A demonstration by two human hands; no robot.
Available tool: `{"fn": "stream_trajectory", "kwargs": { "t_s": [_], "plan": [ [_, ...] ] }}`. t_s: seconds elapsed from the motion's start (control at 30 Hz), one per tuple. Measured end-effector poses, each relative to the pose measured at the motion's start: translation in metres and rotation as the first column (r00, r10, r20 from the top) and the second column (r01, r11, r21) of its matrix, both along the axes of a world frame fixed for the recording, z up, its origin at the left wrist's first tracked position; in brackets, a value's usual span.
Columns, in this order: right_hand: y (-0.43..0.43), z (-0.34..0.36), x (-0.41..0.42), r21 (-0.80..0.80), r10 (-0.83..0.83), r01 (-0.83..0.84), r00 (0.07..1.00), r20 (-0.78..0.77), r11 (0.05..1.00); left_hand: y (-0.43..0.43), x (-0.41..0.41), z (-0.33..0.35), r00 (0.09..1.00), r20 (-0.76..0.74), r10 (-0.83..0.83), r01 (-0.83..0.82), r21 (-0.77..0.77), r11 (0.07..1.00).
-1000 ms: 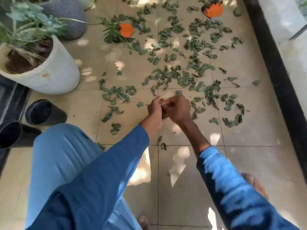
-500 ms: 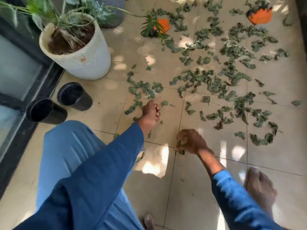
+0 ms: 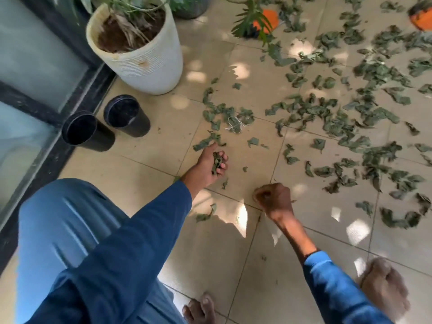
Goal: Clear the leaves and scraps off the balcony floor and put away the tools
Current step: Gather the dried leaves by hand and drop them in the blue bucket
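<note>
Many green leaf scraps (image 3: 346,118) lie scattered over the beige tiled balcony floor (image 3: 304,265), thickest towards the upper right. A tangle of white string (image 3: 234,124) lies among the nearer leaves. My left hand (image 3: 211,163) hovers low over the floor and grips a small bunch of leaves (image 3: 217,162) in its curled fingers. Lower and to the right, my right hand (image 3: 274,199) is down at the tiles with its fingers curled, pinching at something small that I cannot make out. A few loose leaves (image 3: 205,215) lie close to my left sleeve.
A white ribbed planter (image 3: 149,64) with soil stands at upper left, two empty black pots (image 3: 127,115) beside it near the dark door frame (image 3: 77,94). Orange pots (image 3: 266,18) sit farther back. My bare feet (image 3: 383,286) rest on the tiles at the bottom.
The view has swung left and nearer the planter. My hands, together a second ago, have parted: the left reached forward with leaves, the right dropped to the tiles.
</note>
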State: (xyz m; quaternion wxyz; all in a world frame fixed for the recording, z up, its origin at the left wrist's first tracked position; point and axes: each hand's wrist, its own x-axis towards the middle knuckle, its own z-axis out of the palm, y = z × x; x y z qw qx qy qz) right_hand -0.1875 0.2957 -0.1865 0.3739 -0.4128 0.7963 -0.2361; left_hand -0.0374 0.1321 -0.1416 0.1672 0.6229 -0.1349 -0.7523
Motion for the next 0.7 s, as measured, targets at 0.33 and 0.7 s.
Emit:
{"fn": "stream_trajectory", "kwargs": {
  "t_s": [0.33,0.7],
  "plan": [
    [-0.1,0.077,0.055,-0.338,0.104,-0.212,0.945,-0.31,0.917,0.006,-0.008,0.031,0.995,-0.078,-0.061,0.059,-0.015,0.998],
    [0.01,0.047,-0.001,0.128,0.156,-0.234,0.884,0.441,0.964,-0.007,-0.007,0.009,0.993,-0.032,0.11,-0.109,0.034,0.994]
  ]
}}
